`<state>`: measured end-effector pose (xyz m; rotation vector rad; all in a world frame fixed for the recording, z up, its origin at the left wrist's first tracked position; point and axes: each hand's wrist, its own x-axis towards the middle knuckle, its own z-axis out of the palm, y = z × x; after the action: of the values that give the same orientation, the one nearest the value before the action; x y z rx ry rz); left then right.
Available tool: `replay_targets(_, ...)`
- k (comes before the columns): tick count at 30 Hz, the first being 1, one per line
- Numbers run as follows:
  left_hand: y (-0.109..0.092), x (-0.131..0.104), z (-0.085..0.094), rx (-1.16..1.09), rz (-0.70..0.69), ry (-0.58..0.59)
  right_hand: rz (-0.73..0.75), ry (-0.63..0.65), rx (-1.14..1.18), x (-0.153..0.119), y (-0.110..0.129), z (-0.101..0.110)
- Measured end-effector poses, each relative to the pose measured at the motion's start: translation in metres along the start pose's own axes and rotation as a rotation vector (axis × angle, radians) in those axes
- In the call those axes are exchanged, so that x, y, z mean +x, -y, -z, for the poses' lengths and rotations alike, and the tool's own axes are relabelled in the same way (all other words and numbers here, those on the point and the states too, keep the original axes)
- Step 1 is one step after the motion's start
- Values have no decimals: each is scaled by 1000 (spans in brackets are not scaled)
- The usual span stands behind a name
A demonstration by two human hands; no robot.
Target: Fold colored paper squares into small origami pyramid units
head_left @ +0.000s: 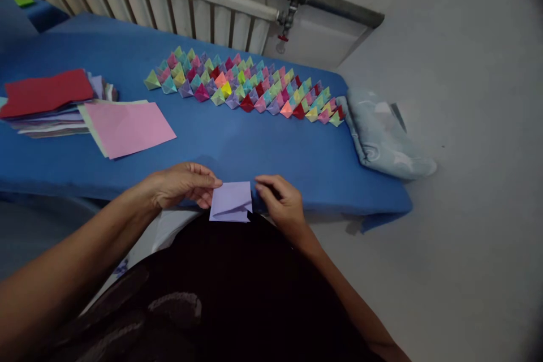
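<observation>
A small folded square of lavender paper [231, 199] is held just beyond the front edge of the cloth-covered bed or table, against my dark clothing. Its lower right part shows loose, slanting folds. My left hand [189, 184] pinches the paper's upper left corner between thumb and fingers. Close to the right side of the paper, my right hand [282, 201] is bent, with a small gap between its thumb and index fingertips. It appears apart from the paper, with nothing visible in it.
Rows of small folded paper pieces [246, 85] in many colours stand at the back on the blue cloth [263, 147]. At left lie a pink sheet [131, 127] and a stack topped with red paper [48, 93]. A folded grey-blue blanket [382, 136] lies right; a radiator [178, 8] stands behind.
</observation>
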<state>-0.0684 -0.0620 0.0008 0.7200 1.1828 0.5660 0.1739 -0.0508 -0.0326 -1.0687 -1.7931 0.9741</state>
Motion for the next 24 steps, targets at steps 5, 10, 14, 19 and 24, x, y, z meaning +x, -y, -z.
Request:
replay_targets(5,-8,-7,-12,218,-123,-60,-362,188,297,12,20,5)
replay_targets(10,-16,-6,-19,320,-151,-14,-429,474,340,28,30,1)
replay_targets(14,-19,-1,-21,328,-155,-12,-495,507,431,35,23,-3)
replay_targets(19,-14,3,-27,110,-132,-42,-518,389,472,37,20,-7)
replay_targets(24,-5,1,-32,113,-129,-57,-493,303,477,38,19,-10)
